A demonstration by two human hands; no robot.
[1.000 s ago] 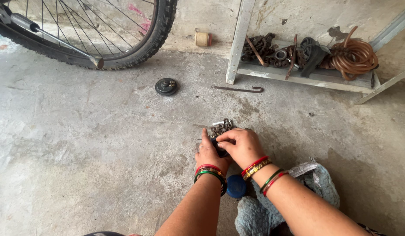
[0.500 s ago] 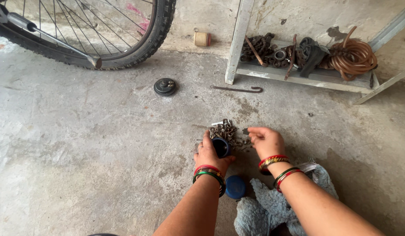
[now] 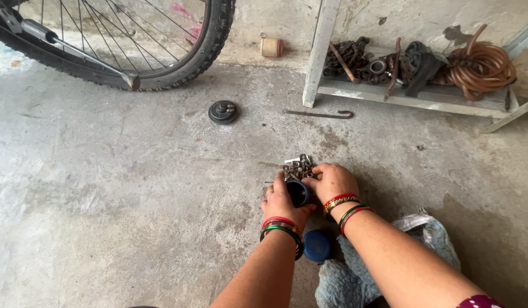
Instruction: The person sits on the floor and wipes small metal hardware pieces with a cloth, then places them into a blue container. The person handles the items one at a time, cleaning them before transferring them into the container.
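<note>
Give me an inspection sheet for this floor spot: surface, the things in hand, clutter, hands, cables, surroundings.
Surface: bare grey concrete floor, stained and rough.
Job's things: small blue container lying on its side, mouth toward the camera, at a pile of small rusty metal parts; blue lid on the floor near the wrists.
Clutter: round black part; bent metal rod; grey cloth.
Hands: left hand holds the container; right hand rests over the container and the parts beside it.
Cables: coiled brown hose on the shelf.
Surroundings: bicycle wheel; low shelf with rusty chain and tools; small spool by the wall.
</note>
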